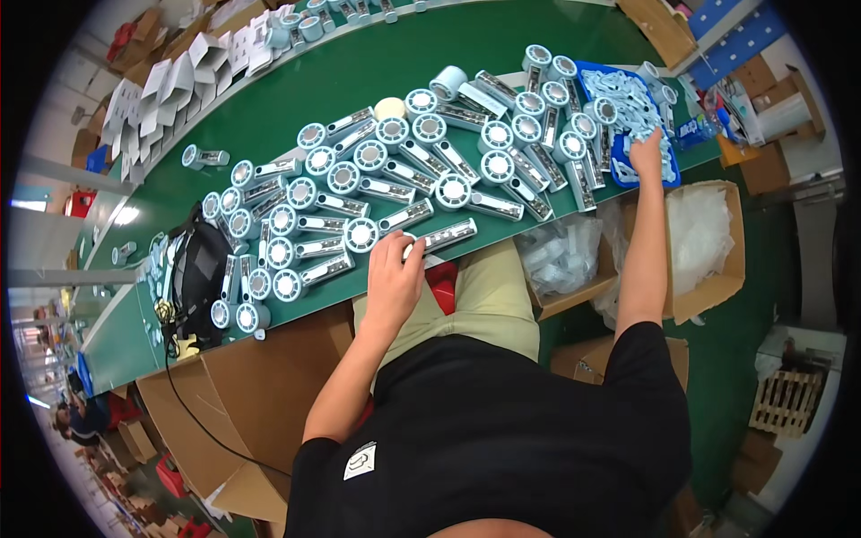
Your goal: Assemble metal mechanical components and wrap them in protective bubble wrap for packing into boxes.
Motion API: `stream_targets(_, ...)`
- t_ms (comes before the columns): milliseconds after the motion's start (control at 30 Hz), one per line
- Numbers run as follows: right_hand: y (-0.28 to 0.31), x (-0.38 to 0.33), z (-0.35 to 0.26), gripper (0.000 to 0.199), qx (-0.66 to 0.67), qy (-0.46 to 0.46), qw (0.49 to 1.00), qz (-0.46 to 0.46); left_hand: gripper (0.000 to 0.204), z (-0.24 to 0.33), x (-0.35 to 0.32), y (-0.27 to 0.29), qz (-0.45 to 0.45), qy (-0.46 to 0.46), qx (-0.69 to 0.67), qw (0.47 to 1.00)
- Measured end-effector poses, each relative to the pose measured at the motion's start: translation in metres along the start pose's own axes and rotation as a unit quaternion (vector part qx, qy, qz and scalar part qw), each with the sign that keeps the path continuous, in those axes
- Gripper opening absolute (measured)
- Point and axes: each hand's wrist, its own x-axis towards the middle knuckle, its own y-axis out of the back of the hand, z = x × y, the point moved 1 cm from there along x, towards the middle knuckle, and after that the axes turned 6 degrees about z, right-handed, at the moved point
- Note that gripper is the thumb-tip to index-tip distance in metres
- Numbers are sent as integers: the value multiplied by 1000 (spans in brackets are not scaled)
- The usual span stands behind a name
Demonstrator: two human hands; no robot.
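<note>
My left hand (395, 276) is at the near edge of the green table, its fingers closed round the head end of a light-blue handheld device (451, 235). The device's handle is uncovered and shows its inside; its round head is mostly hidden by my fingers. Far to the right, my right hand (646, 158) reaches into a blue tray (613, 160) heaped with small light-blue plastic parts (625, 95). Its fingertips are bunched among the parts, and what they pinch cannot be made out. Between my hands lie several similar devices (497, 167) with round heads and open handles.
The green table (359, 85) curves across the view. A black bag-like item (199, 260) lies at its left end, white folded boxes (179, 81) along the far side. Below the right edge stand cartons with clear plastic bags (700, 235). A large open carton (238, 386) is at lower left.
</note>
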Motion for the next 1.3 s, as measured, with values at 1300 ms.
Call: stream_targets(1300,38,-343,-237,29,297,320,818,-375,29,-8,14,-9,16,107,-154,982)
